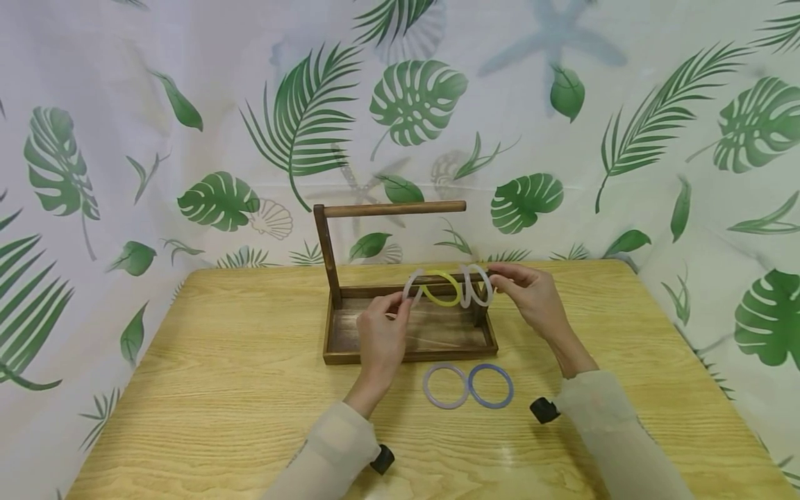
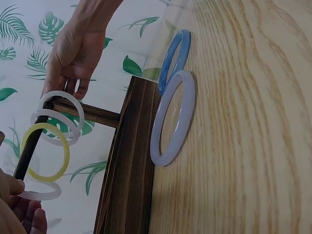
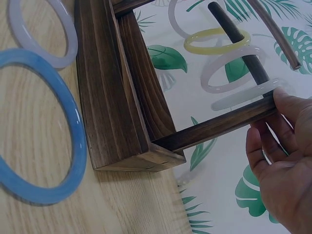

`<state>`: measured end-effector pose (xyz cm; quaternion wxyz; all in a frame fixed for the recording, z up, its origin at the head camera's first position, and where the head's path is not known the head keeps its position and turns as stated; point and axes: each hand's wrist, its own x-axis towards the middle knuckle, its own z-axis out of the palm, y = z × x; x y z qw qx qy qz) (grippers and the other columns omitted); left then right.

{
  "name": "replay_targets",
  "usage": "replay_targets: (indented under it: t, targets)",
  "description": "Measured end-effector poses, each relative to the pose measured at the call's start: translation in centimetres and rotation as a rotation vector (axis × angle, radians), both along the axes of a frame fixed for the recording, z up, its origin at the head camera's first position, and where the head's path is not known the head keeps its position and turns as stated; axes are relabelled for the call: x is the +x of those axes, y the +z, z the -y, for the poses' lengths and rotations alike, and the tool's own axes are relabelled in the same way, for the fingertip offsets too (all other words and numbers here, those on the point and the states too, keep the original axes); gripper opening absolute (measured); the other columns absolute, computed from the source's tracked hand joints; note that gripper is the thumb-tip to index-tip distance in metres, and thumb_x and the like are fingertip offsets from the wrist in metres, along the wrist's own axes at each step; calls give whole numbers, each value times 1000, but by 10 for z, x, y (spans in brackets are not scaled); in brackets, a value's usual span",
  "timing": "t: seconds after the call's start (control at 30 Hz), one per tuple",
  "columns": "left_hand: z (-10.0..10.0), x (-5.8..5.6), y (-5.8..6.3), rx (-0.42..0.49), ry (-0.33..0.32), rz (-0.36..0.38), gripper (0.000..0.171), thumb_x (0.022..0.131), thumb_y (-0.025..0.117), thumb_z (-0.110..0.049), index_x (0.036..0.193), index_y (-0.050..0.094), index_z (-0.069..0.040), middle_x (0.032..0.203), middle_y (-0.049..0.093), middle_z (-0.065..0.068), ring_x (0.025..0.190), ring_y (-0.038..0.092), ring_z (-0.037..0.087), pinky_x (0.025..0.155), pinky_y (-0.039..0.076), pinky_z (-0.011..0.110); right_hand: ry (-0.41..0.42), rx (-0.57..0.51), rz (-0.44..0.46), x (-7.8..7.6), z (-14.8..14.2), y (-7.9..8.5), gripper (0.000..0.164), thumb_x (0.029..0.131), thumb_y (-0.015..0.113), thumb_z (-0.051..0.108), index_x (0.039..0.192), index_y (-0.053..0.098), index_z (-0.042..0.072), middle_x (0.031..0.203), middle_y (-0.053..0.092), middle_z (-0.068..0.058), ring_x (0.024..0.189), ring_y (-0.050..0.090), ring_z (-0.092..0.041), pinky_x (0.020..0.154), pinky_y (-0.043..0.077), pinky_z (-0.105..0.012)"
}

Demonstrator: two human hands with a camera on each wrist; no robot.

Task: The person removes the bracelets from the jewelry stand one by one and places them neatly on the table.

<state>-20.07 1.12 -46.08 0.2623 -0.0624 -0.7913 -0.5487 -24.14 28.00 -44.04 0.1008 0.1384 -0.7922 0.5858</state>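
Note:
My left hand (image 1: pixel 382 333) pinches a whitish bangle (image 1: pixel 409 286) at the free left end of the stand's lower rod (image 3: pixel 253 67). Whether that bangle is around the rod's tip, I cannot tell. A yellow bangle (image 2: pixel 67 156) hangs on the rod beside it. Two pale, translucent bangles hang farther right, one (image 3: pixel 243 95) close against the short post (image 3: pixel 214 127). My right hand (image 1: pixel 531 298) grips the top of this post, thumb above and fingers beneath. Both rods belong to a dark wooden stand with a tray base (image 1: pixel 406 357).
On the table in front of the stand lie a lavender bangle (image 1: pixel 426 386) and a blue bangle (image 1: pixel 511 387), touching. The stand's upper rod (image 1: pixel 394 209) reaches right from a tall left post (image 1: pixel 327 253). Behind the table hangs a leaf-patterned cloth (image 1: pixel 212 139).

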Motion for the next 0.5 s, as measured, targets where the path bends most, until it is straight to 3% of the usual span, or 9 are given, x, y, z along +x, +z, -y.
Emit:
replay_targets:
  t: [0.23,0.5]
  targets:
    - [8,-2,-4,-18,12,-32,13,95,76,-8,104,80,0,90,75,10,72,71,20,61,58,29,-6,-1,7,0,1,1,33,103,68,17,128,70,-5,106,75,10,95,68,-7,86,56,-25]
    - [26,3,0,-11,13,9,17,97,74,-9,109,79,2,92,75,10,71,70,21,56,56,28,-11,11,2,0,1,0,34,102,68,19,127,70,-4,105,75,10,93,67,-10,82,55,-19]
